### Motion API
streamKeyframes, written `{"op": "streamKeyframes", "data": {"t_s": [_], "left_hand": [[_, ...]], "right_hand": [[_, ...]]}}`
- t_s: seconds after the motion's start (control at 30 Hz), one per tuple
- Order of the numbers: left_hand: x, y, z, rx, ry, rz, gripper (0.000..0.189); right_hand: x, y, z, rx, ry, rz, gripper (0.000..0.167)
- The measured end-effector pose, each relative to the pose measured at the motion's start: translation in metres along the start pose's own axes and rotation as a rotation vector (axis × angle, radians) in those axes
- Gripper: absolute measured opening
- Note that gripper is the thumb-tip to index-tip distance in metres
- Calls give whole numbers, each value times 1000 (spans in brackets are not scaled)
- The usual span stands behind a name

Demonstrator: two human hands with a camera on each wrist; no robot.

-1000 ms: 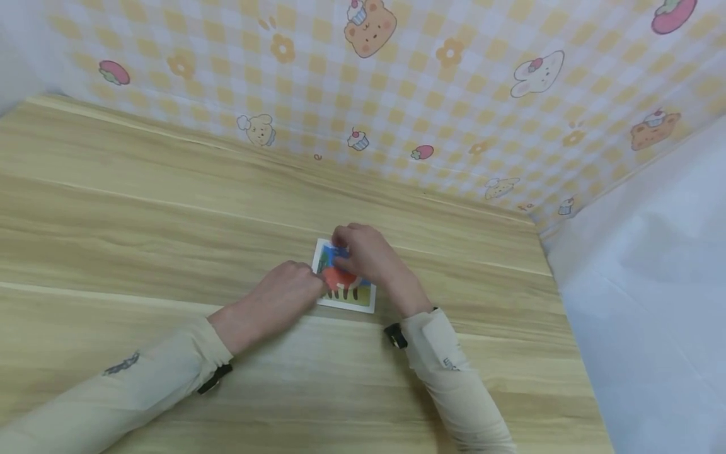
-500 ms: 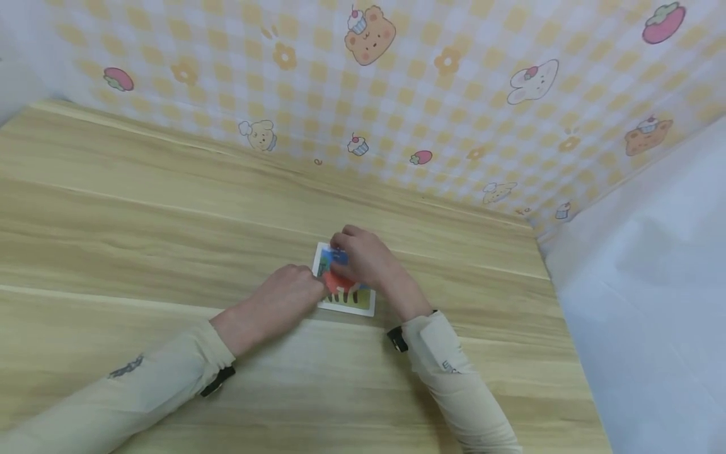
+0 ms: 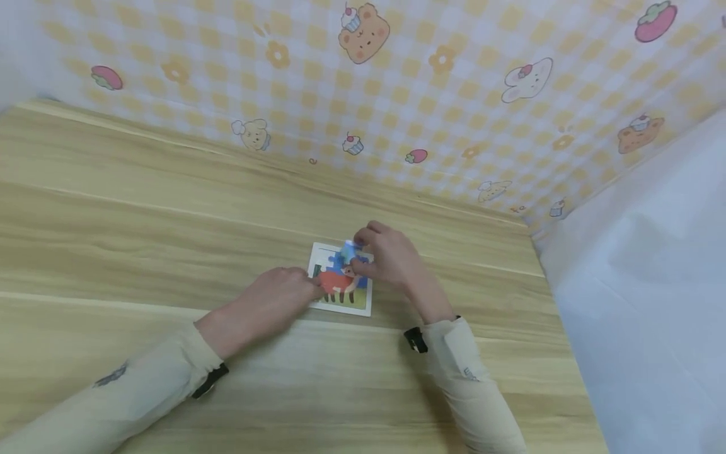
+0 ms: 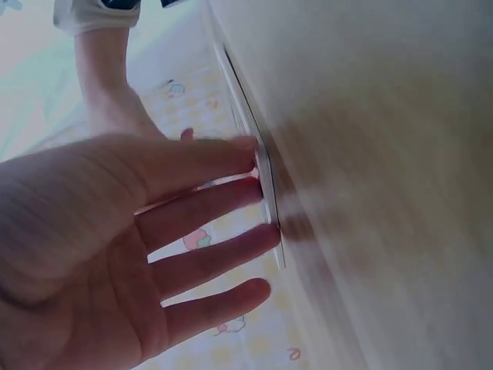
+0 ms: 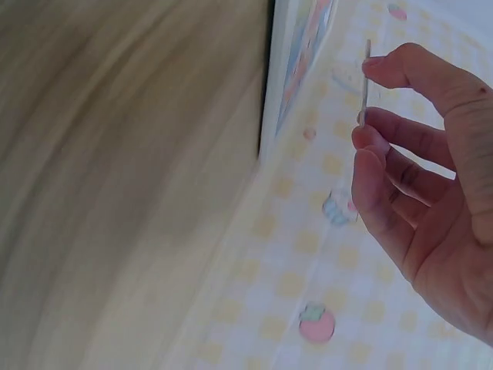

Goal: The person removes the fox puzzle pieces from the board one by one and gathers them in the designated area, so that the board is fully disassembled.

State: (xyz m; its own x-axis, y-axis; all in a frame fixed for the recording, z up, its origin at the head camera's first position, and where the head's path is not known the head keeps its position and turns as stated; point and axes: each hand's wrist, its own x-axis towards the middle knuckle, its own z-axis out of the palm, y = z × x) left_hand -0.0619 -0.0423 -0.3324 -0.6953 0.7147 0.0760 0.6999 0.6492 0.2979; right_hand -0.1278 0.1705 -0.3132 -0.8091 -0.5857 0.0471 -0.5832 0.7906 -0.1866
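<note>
From here, the right hand point(image 3: 391, 255) pinches a jigsaw piece point(image 3: 348, 252) above the puzzle board point(image 3: 343, 309) on the counter point(image 3: 198, 252); the left hand point(image 3: 272, 299), fingers outstretched, touches its edge. A slack pinch could drop the piece askew.

We are seeing the puzzle board point(image 3: 324, 255) lying on the table point(image 3: 125, 252), with the backdrop point(image 3: 317, 88) standing behind at twelve o'clock. From the board's centre, our left hand point(image 3: 266, 306) is touching it toward nine; our right hand point(image 3: 391, 255), toward two, is holding a puzzle piece point(image 3: 348, 251) above it.
</note>
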Motion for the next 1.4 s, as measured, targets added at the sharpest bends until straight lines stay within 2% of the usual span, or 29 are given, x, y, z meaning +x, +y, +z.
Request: {"op": "streamKeyframes", "data": {"t_s": [0.13,0.33,0.57,0.8,0.93,1.17,1.27,1.4], "left_hand": [[-2,1,0,-61,-22,-20,24],[-6,5,-3,-80,-39,-51,32],[-11,8,-3,-53,-32,-63,35],[-12,8,-4,-85,-49,-71,40],[-12,7,-3,-97,-32,-67,38],[-5,3,2,12,13,-8,22],[-3,1,3,1,21,4,20],[-2,-2,4,-65,29,-13,20]], "right_hand": [[-12,14,-3,46,27,59,33],[-26,33,-4,31,52,23,28],[-36,46,-4,26,22,63,27],[-38,53,0,37,-48,116,28],[-36,55,1,81,-77,140,28],[-34,59,6,181,-122,195,26],[-34,60,7,191,-118,203,26],[-34,61,7,204,-112,204,25]]}}
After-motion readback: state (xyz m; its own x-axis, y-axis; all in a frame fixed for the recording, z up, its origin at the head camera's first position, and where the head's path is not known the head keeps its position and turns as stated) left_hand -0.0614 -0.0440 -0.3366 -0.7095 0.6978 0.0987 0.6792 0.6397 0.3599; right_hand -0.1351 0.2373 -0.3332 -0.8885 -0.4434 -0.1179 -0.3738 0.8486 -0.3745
